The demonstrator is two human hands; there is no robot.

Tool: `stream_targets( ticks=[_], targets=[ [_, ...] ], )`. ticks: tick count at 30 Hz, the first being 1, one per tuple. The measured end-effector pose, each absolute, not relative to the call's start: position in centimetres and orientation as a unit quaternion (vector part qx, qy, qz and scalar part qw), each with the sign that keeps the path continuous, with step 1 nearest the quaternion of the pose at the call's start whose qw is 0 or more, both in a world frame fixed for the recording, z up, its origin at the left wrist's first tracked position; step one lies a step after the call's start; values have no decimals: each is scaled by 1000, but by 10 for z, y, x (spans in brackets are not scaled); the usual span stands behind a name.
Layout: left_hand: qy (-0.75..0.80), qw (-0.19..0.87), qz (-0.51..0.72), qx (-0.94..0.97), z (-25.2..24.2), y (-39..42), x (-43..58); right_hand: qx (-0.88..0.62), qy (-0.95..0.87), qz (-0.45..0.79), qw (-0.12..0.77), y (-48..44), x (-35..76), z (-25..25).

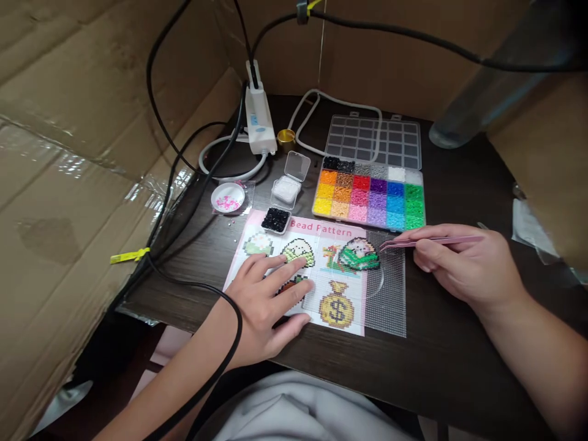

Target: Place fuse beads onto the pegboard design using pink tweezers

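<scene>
My left hand (269, 300) lies flat with its fingers spread on the bead pattern sheet (312, 306), covering part of its printed pictures. Pink tweezers (441, 241) are pinched in my right hand (473, 263), their tips pointing left. Close to those tips sits a bead figure (361, 253) in green, black, white and pink. It rests on a clear pegboard (390, 294) that overlaps the sheet's right side. Whether the tips hold a bead is too small to tell.
Behind the sheet stands a sorted bead box (367, 220) with its lid folded back. Left of it are a tub of black beads (275, 219), an open case of white beads (286, 190) and a dish of pink beads (228, 198). A power strip (261, 119) and black cables (169, 282) are at left.
</scene>
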State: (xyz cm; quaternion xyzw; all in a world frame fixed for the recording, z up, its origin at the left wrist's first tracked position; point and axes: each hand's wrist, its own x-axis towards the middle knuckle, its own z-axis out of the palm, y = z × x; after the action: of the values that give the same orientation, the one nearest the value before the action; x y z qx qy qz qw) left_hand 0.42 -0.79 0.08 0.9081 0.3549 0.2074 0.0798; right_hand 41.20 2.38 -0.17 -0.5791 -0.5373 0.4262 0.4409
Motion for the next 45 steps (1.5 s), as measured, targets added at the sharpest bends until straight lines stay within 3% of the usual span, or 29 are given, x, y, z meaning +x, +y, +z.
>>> stream_targets(
  ticks=[10, 27, 37, 45],
  targets=[
    [359, 68, 194, 910, -2, -12, 3, -533, -437, 487, 536, 33, 392, 17],
    [358, 70, 207, 908, -7, -12, 2, -534, -407, 557, 488, 41, 406, 19],
    [352, 65, 218, 908, -14, -8, 0, -474, -400, 601, 504, 48, 412, 25],
    [348, 73, 226, 907, -15, -3, -3, -517, -370, 583, 506, 55, 410, 29]
  ],
)
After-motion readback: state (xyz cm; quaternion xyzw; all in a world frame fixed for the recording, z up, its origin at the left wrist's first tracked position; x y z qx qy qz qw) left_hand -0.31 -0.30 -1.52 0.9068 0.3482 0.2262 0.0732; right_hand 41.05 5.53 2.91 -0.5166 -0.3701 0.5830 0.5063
